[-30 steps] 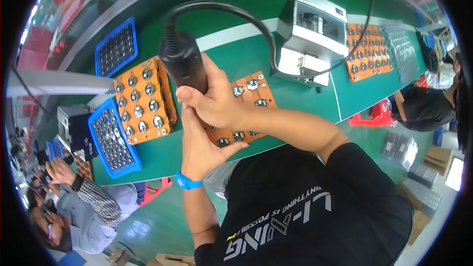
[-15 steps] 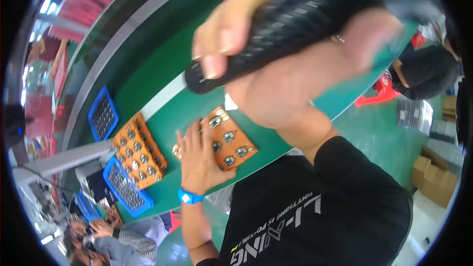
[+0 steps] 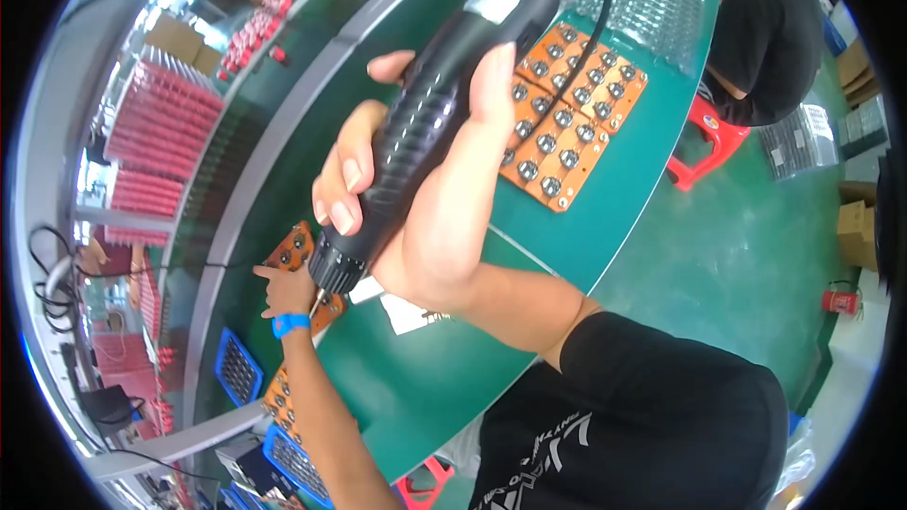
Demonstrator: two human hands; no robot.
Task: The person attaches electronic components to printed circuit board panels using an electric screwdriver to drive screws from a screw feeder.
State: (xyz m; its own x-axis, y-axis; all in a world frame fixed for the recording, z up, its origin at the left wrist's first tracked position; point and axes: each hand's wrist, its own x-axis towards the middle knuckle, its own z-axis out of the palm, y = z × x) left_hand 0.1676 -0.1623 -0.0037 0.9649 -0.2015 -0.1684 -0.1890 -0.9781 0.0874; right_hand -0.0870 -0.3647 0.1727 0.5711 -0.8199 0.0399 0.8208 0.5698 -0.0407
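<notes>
The right hand (image 3: 442,227) grasps a black electric screwdriver (image 3: 416,127), fingers curled over its left side, thumb stretched along its right. Just left of the screwdriver's bit, the left hand (image 3: 291,291) lies over an orange board (image 3: 293,247), one finger extended leftward; whether it grips, I cannot tell.

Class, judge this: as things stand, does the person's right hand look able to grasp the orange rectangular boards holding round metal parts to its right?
Probably not: the right hand is wrapped around a black cylindrical electric screwdriver, whose thin black cable also crosses in front of the orange rectangular boards.
</notes>
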